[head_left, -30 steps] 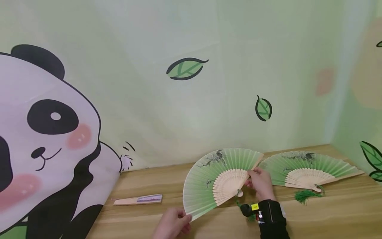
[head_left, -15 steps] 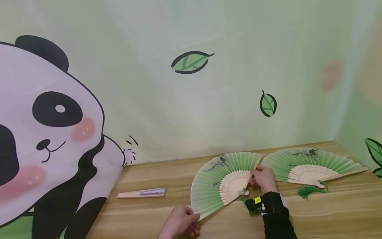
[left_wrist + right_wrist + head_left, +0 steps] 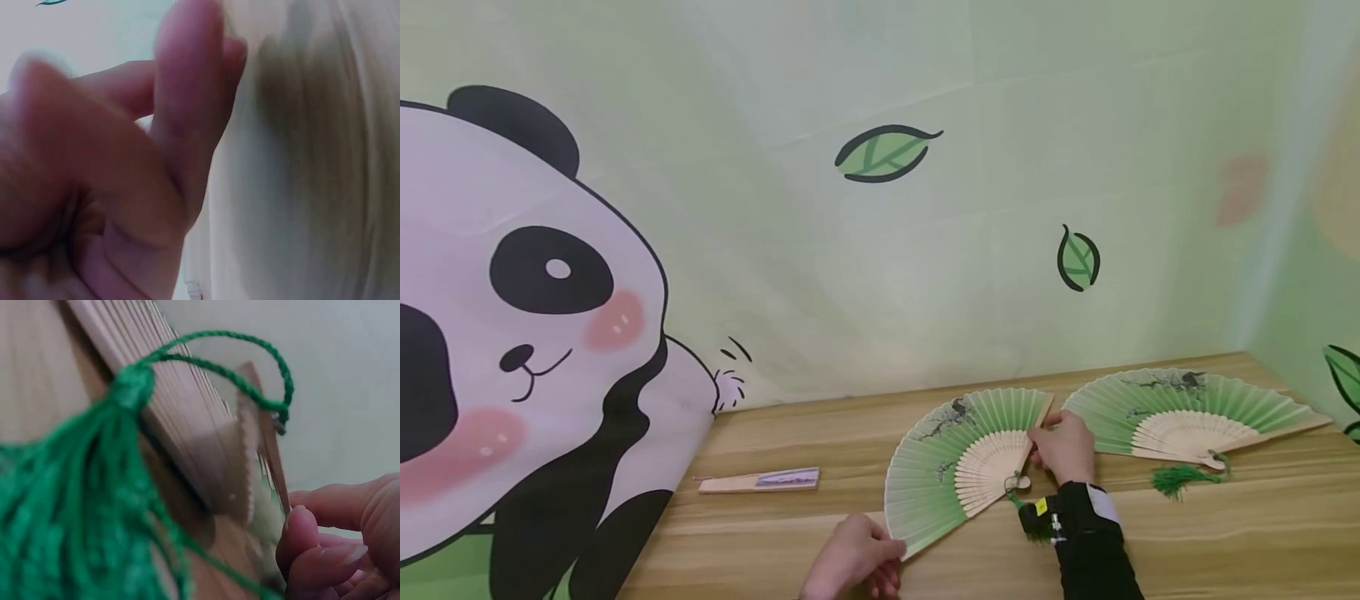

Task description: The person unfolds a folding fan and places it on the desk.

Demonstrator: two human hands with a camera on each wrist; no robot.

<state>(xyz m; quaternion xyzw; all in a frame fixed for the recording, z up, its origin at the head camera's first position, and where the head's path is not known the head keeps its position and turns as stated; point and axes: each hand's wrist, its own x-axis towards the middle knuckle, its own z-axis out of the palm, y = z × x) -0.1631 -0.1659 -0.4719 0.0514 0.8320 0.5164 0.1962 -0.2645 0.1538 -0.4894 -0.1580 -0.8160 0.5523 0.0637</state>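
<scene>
Spread wide, a green folding fan [image 3: 917,492] with a bird-and-branch print and pale ribs is held low over the table by both hands. My left hand [image 3: 853,557] pinches its lower left corner between thumb and fingers. At the opposite side, my right hand [image 3: 1069,446] grips the wooden guard stick near the ribs. In the right wrist view, a green tassel [image 3: 94,494] hangs by its cord from the pivot end, close to the camera. The left wrist view shows blurred bent fingers [image 3: 190,81] over the wood surface; the fan's corner is hidden there.
A second spread green fan [image 3: 1105,425] lies right of my right hand, its green tassel [image 3: 1180,477] toward me. Farther left lies a folded fan [image 3: 730,483] with a purple picture on its end. A printed panda backdrop [image 3: 850,292] stands behind the wooden table [image 3: 760,550].
The held fan has come down toward the table, and both hands have lowered with it. My head view has shifted slightly left and down. The other fans have stayed in place.
</scene>
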